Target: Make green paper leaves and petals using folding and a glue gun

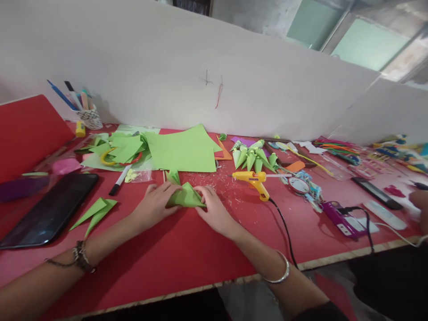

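Observation:
Between my two hands is a folded piece of green paper [187, 195], just above the red tabletop. My left hand [159, 201] grips its left side, fingers over the top. On the right end, my right hand [213, 206] pinches the paper's corner between thumb and fingers. Behind it, a small folded green paper [173, 177] stands near a large green sheet [183, 149]. Two green paper cones [95, 211] lie left of my left forearm. A yellow glue gun [252, 179] rests right of my right hand.
Finished green cones [252, 157] cluster at the back. A black phone [50, 209], a marker [119, 180] and a pen cup [89, 117] are on the left. A purple power strip [343, 218] with cables lies right. Another person's hand [419, 205] shows at the right edge.

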`<state>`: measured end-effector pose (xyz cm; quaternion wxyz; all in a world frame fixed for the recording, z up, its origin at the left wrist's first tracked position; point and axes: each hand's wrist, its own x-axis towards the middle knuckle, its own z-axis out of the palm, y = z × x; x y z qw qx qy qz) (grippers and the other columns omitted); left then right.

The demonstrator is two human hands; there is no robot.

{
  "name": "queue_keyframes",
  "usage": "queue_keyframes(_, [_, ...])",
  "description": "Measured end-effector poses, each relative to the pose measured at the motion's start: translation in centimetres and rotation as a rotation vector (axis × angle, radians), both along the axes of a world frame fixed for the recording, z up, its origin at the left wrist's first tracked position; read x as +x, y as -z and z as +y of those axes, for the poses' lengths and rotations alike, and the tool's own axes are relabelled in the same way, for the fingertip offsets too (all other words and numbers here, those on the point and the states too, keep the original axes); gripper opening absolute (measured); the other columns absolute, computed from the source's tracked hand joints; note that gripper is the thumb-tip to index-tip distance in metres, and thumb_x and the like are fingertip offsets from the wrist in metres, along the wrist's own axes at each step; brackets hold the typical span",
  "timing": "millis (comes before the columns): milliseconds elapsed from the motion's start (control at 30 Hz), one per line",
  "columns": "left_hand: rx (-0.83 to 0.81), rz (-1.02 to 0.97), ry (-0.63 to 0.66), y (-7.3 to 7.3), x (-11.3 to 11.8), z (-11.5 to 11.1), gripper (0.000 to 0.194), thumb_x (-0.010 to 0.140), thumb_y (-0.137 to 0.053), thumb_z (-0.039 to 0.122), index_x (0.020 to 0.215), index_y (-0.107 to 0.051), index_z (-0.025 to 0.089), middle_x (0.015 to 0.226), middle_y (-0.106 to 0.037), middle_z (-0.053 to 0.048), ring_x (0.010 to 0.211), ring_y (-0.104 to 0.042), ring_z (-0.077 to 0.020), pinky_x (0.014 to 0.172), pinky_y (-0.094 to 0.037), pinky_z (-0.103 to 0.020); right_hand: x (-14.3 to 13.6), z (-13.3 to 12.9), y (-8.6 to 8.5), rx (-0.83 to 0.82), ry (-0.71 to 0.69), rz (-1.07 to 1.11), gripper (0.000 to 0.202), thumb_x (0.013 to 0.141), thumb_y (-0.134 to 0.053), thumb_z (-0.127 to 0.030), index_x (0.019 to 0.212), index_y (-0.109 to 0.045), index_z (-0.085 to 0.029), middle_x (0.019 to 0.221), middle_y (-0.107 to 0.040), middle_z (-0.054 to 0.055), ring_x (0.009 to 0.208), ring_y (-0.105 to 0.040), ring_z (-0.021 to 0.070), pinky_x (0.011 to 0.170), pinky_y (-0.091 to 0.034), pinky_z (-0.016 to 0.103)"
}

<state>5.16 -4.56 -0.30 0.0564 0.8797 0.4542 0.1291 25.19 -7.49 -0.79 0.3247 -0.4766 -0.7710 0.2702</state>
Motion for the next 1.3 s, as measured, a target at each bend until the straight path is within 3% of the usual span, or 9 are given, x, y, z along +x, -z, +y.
queue_keyframes(233, [-0.108,-0.226,0.033,-0.1,-0.2,-0.7,0.045,0.076,-0.046,0.018,0.119,-0.034,0.017,0.112,-0.050,-0.010,0.100,-0.051,-0.0198,0.079,-0.043,-0.031,-0.3,-0.2,0.0,0.003,-0.007,0.026,0.047,0.070,-0.045,-0.006,0.114,-0.039,-0.020,0.108,-0.043,0.008,0.092,-0.047,0.0162,0.080,-0.043,0.031])
queue_keyframes(400, [-0.178,-0.025,0.075,-0.6,0.7,-2.0,0.023,0.082,-0.036,0.019,0.100,-0.051,0.017,0.091,-0.061,-0.007,0.079,-0.060,-0.0198,0.065,-0.046,-0.031,-0.4,-0.2,-0.8,0.108,-0.028,-0.025,0.042,0.071,-0.049,-0.008,0.112,-0.042,-0.020,0.106,-0.048,0.006,0.099,-0.046,0.0169,0.087,-0.039,0.031])
queue_keyframes(533, [-0.102,0.021,0.106,-1.1,1.8,-3.3,0.025,0.083,-0.037,0.023,0.101,-0.052,0.015,0.088,-0.061,-0.009,0.075,-0.059,-0.0210,0.061,-0.046,-0.032,0.0,-0.3,-2.1,0.256,-0.138,-0.305,0.029,0.078,-0.046,-0.008,0.104,-0.050,-0.019,0.089,-0.055,0.005,0.088,-0.048,0.0177,0.083,-0.038,0.034])
queue_keyframes(700, [-0.137,0.003,0.345,-2.4,1.1,-4.4,0.047,0.074,-0.053,0.037,0.117,-0.047,0.018,0.107,-0.057,-0.010,0.096,-0.053,-0.0240,0.084,-0.040,-0.037,1.4,-0.8,-3.1,0.287,-0.235,-0.484,0.019,0.083,-0.040,-0.011,0.086,-0.058,-0.019,0.083,-0.057,0.005,0.084,-0.049,0.0178,0.073,-0.042,0.029])
queue_keyframes(867, [-0.139,0.002,0.587,-3.0,-0.7,-4.8,0.069,0.069,-0.057,0.044,0.131,-0.031,0.027,0.130,-0.044,-0.008,0.118,-0.039,-0.0246,0.101,-0.021,-0.042,2.9,-1.5,-2.1,0.143,-0.245,-0.185,0.023,0.078,-0.041,-0.006,0.089,-0.055,-0.020,0.100,-0.058,0.004,0.094,-0.053,0.0133,0.080,-0.044,0.026])
queue_keyframes(933, [-0.089,0.029,0.594,-2.6,-0.9,-4.9,0.064,0.073,-0.054,0.043,0.131,-0.032,0.027,0.129,-0.046,-0.006,0.117,-0.042,-0.0231,0.100,-0.022,-0.040,3.2,-1.7,-1.4,0.113,-0.261,-0.109,0.023,0.076,-0.043,-0.006,0.091,-0.055,-0.019,0.105,-0.057,0.005,0.098,-0.053,0.0126,0.084,-0.044,0.027])
queue_keyframes(1067, [0.076,0.044,0.520,-1.5,-0.3,-5.0,0.029,0.086,-0.040,0.030,0.112,-0.054,0.027,0.104,-0.063,-0.003,0.094,-0.056,-0.0165,0.088,-0.035,-0.032,3.5,-1.8,-0.9,0.133,-0.367,-0.185,0.028,0.076,-0.046,-0.007,0.097,-0.057,-0.022,0.116,-0.054,0.005,0.108,-0.048,0.0145,0.090,-0.041,0.032])
queue_keyframes(1167, [0.106,0.074,0.540,-1.3,0.1,-5.1,0.027,0.089,-0.036,0.021,0.097,-0.061,0.025,0.094,-0.065,-0.002,0.082,-0.058,-0.0140,0.080,-0.039,-0.029,3.6,-2.1,-1.5,0.215,-0.409,-0.371,0.032,0.074,-0.053,-0.010,0.102,-0.058,-0.024,0.124,-0.049,0.005,0.117,-0.039,0.0210,0.096,-0.035,0.041])
queue_keyframes(1300, [0.144,0.103,0.573,-1.6,-0.2,-5.5,0.030,0.088,-0.034,0.014,0.096,-0.061,0.022,0.097,-0.065,-0.004,0.082,-0.058,-0.0153,0.074,-0.040,-0.029,4.0,-3.1,-2.4,0.279,-0.455,-0.506,0.039,0.071,-0.057,-0.010,0.107,-0.056,-0.026,0.126,-0.048,0.005,0.118,-0.037,0.0230,0.101,-0.025,0.046])
